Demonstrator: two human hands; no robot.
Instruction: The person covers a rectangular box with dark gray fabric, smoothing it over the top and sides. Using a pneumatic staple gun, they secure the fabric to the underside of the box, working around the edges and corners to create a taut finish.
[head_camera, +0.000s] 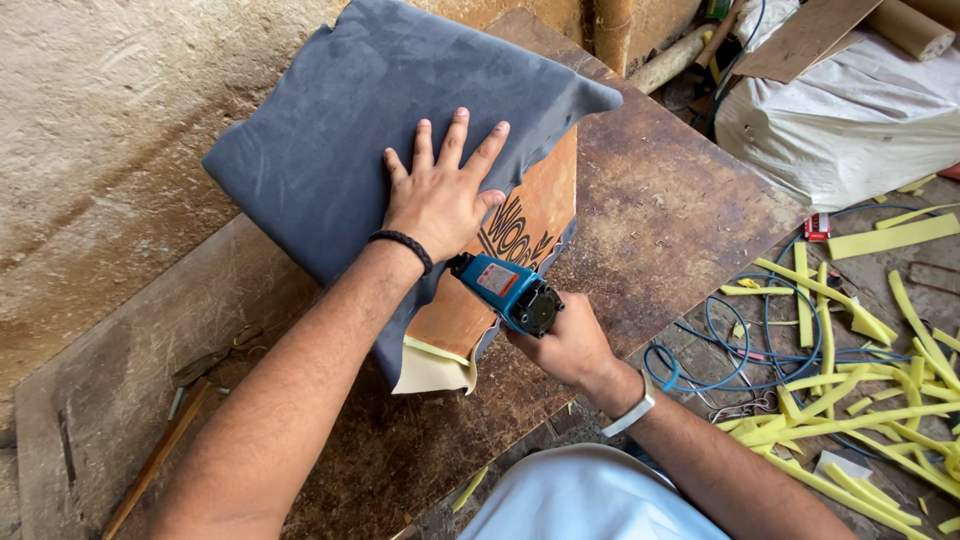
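While our left hand presses flat, fingers spread, on the grey fabric, our right hand stays out of it, its grip clamped on the blue stapler, whose nose points toward the cushion's near edge by the worktop middle.

Yellow foam strips on the floor, blue hose, white sack, scissors

Worn wooden workbench, grey-covered cushion, hammer, scissors

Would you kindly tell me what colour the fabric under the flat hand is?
The fabric under the left hand is a dusky blue-grey, clearest in the head view.
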